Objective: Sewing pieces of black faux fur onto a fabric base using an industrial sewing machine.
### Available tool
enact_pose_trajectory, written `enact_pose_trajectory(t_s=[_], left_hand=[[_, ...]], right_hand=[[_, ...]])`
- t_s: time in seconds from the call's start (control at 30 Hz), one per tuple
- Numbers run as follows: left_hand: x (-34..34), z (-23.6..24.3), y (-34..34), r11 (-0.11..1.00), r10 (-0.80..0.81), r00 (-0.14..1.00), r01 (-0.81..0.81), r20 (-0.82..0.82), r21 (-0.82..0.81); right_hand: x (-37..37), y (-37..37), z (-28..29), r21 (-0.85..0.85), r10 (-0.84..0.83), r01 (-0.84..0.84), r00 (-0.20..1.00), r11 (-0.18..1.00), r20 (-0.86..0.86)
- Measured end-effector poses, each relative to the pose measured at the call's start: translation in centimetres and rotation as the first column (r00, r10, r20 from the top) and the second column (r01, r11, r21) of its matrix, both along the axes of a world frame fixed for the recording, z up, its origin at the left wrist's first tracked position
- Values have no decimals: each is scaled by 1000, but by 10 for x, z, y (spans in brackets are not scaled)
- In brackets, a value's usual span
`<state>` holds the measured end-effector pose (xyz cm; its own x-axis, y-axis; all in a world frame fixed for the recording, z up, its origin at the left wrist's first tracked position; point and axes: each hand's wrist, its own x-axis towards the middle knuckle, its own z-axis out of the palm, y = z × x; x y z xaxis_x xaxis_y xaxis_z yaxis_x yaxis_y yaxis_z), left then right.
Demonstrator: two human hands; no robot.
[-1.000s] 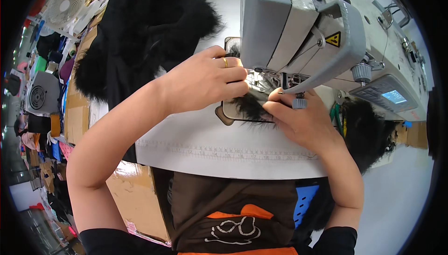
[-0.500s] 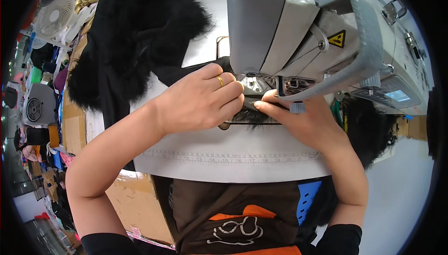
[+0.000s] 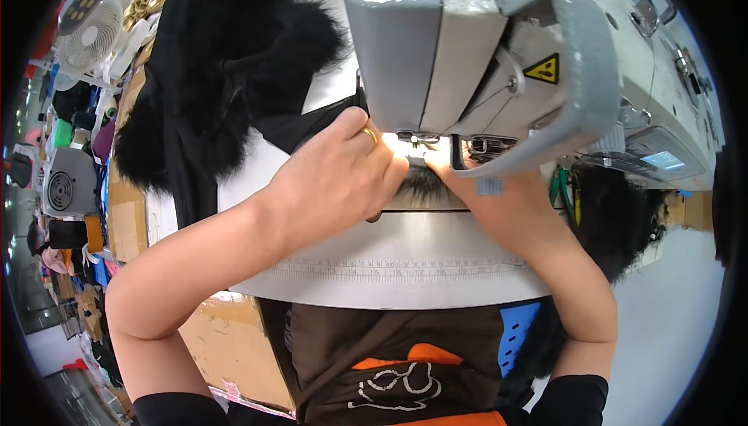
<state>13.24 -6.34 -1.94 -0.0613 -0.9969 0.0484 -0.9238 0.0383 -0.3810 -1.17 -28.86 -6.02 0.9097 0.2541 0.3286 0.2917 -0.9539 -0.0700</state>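
A sewing machine [image 3: 393,44] stands before me, its needle area brightly lit. Just left of the needle my left hand [image 3: 335,173], with a ring on one finger, is closed on black fabric [image 3: 304,128]; its fingertips are curled out of sight. My right hand [image 3: 510,208] lies right of the needle, partly behind the machine's grey guard [image 3: 588,91]. Its thumb and fingers press in on the edge of the same work, where black fur trim [image 3: 425,183] shows between the hands. The glare hides the exact stitching point.
A heap of black fur-trimmed fabric [image 3: 234,68] covers the table's left side. Green-handled scissors or snips [image 3: 562,188] and more black fur [image 3: 615,216] lie at the right. A printed ruler strip [image 3: 389,270] runs along the white table's near edge. Cardboard boxes [image 3: 234,340] stand below left.
The light at the needle looks much brighter. My left hand has drawn in close to the needle, and my right fingers have gone deeper behind the guard. The whole view has shifted slightly.
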Motion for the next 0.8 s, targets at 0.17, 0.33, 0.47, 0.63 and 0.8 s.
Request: enact_pose_trajectory(t_s=[0.17, 0.33, 0.47, 0.63, 0.8], left_hand=[[12, -24, 1, 998, 52, 991, -48, -120, 38], [4, -29, 2, 968, -56, 997, 69, 60, -239], [2, -35, -2, 964, -10, 1000, 10, 1, -267], [-2, -34, -11, 975, 31, 999, -28, 10, -220], [0, -37, -8, 979, 50, 999, -46, 13, -197]], right_hand=[[7, -3, -4, -31, -33, 36, 994, 999, 107], [9, -5, -1, 15, -14, 11, 976, 1000, 215], [8, -9, -3, 24, -36, 32, 984, 999, 172], [9, -10, 1, -25, -91, 98, 980, 995, 179], [4, -16, -12, -128, -58, 80, 984, 989, 169]])
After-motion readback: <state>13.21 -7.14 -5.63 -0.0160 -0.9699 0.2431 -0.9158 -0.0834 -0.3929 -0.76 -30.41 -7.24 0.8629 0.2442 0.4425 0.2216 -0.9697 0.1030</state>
